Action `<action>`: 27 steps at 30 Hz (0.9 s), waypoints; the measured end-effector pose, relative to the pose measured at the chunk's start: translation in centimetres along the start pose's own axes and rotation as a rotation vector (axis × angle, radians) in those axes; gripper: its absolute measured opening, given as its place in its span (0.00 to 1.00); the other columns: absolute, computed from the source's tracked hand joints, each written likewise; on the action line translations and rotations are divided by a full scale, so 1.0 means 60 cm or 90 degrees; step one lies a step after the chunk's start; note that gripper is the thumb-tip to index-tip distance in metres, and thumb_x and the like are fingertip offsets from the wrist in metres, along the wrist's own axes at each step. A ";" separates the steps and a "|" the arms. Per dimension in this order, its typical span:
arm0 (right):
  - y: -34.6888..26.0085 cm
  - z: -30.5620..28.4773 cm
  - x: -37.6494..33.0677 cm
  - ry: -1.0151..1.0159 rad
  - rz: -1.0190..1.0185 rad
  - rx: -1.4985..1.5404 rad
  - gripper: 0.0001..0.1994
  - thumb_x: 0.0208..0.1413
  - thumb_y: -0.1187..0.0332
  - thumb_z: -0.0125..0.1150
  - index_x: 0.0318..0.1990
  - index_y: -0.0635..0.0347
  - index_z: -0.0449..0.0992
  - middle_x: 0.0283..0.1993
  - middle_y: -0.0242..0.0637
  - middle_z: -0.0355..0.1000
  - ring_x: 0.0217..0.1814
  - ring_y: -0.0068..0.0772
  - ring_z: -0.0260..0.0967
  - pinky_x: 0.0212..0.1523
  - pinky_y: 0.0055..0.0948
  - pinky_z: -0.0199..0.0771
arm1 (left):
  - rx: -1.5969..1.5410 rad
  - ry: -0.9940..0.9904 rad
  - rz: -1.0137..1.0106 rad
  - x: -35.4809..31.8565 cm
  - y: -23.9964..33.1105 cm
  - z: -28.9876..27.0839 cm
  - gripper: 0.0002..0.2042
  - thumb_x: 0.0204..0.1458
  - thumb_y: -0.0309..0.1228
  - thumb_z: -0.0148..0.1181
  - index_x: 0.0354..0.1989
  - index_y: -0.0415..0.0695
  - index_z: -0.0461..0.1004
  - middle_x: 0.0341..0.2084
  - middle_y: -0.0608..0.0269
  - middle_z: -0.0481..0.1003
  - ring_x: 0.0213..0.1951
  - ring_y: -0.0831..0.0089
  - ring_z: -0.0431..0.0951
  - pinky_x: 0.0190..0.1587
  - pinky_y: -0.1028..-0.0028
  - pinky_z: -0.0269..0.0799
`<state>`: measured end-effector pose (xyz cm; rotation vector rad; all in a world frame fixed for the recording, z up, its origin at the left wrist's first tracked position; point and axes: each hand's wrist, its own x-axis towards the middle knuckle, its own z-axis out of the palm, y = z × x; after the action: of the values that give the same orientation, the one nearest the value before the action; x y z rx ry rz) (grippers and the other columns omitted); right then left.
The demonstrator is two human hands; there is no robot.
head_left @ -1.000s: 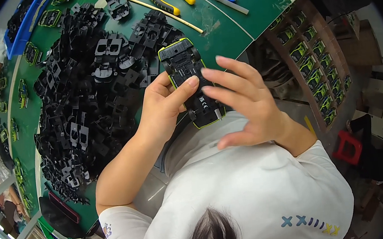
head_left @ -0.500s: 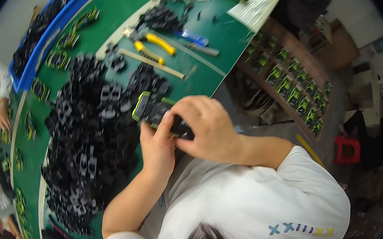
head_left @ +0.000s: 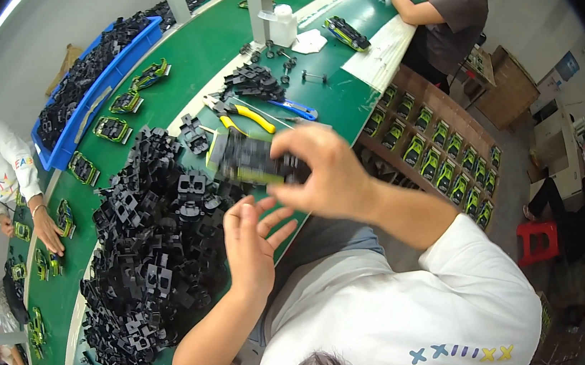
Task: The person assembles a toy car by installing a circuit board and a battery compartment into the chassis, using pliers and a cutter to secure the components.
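Above the table (head_left: 341, 92), left hand (head_left: 250, 243) released the car (head_left: 249, 160).

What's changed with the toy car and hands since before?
The left hand let go of the toy car and is open nearby. The right hand, empty before, now holds it. The car moved away from the white shirt, toward the yellow-handled pliers. The pliers and the pile of black parts stayed on the green table.
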<state>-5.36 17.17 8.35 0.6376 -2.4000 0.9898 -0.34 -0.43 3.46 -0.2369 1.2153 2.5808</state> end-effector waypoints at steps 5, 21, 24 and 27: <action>0.112 0.015 0.235 -0.018 0.089 -0.071 0.21 0.40 0.59 0.74 0.42 0.52 0.73 0.35 0.44 0.77 0.41 0.48 0.77 0.44 0.40 0.75 | 0.161 -0.041 -0.109 0.007 -0.045 -0.025 0.14 0.65 0.30 0.54 0.54 0.41 0.61 0.43 0.51 0.73 0.39 0.65 0.80 0.41 0.65 0.82; 0.474 0.299 0.587 -0.047 0.310 -0.379 0.25 0.41 0.53 0.72 0.48 0.46 0.74 0.46 0.38 0.79 0.52 0.45 0.76 0.53 0.42 0.75 | 0.172 -0.153 -0.214 0.016 -0.031 -0.041 0.20 0.60 0.22 0.61 0.57 0.34 0.60 0.46 0.55 0.71 0.47 0.76 0.76 0.50 0.77 0.74; 0.491 0.302 0.588 -0.071 0.330 -0.345 0.25 0.42 0.54 0.71 0.50 0.45 0.74 0.47 0.38 0.79 0.55 0.45 0.75 0.55 0.43 0.74 | 0.177 -0.151 -0.225 0.019 -0.024 -0.039 0.20 0.59 0.22 0.61 0.56 0.35 0.61 0.47 0.55 0.71 0.47 0.77 0.76 0.51 0.77 0.74; 0.495 0.297 0.590 -0.089 0.357 -0.305 0.26 0.43 0.55 0.70 0.53 0.43 0.73 0.49 0.38 0.78 0.57 0.45 0.74 0.57 0.45 0.73 | 0.169 -0.145 -0.232 0.019 -0.024 -0.039 0.20 0.60 0.22 0.61 0.56 0.35 0.61 0.47 0.55 0.71 0.47 0.77 0.76 0.51 0.77 0.74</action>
<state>-54.39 14.40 1.88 -0.1555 -2.8660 0.5249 -0.91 -1.14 0.61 -0.0937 1.2769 2.0520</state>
